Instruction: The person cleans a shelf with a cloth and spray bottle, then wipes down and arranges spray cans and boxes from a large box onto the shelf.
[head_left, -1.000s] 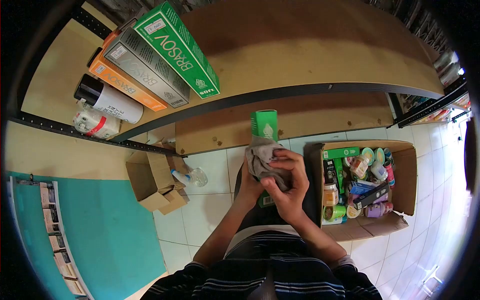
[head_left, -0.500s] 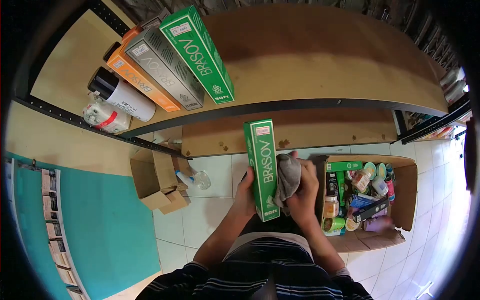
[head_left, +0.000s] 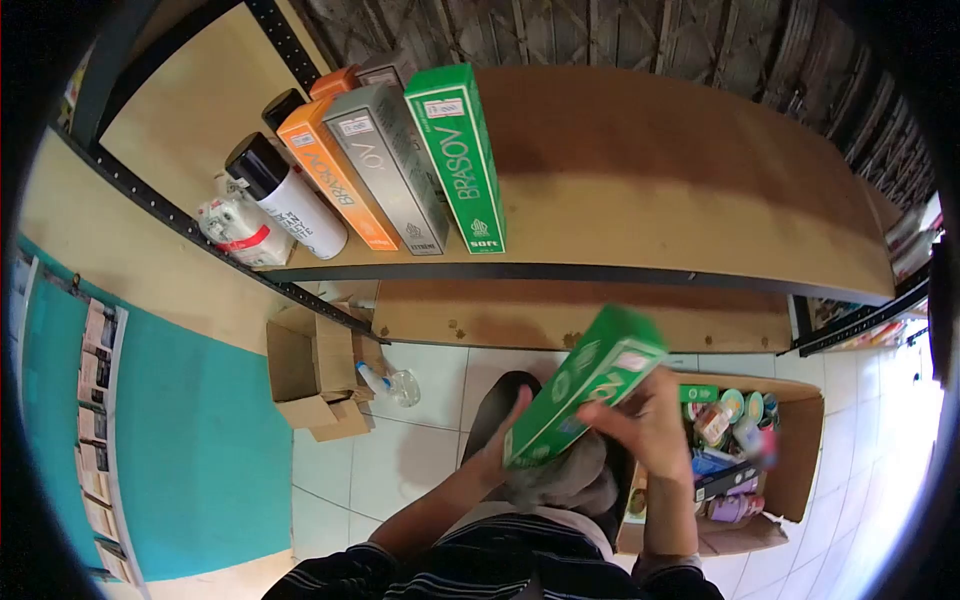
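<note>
The left hand (head_left: 497, 452) was partly closed about the lower end of a green box (head_left: 572, 392), its thumb raised along the near side edge. The right hand (head_left: 652, 425) gripped the same box nearer its upper end, thumb bent across the printed face; its remaining fingers were mostly hidden. Between the two hands, the box slanted, its blurred top leaning away and toward the right hand. A grey cloth (head_left: 568, 482) hung under the box between the hands; which hand had hold of it could not be told. Beyond the hands, an upper shelf (head_left: 650, 190) bore a green BRASOV carton (head_left: 462, 170), a grey box (head_left: 390, 170) and an orange box (head_left: 338, 182), with a black-capped white container (head_left: 302, 215) farther left. To the right of the right hand stood a cardboard box (head_left: 802, 440) of jars and packets. Well left of the left hand, a clear bottle (head_left: 403, 388) lay beside an open carton (head_left: 293, 352).
</note>
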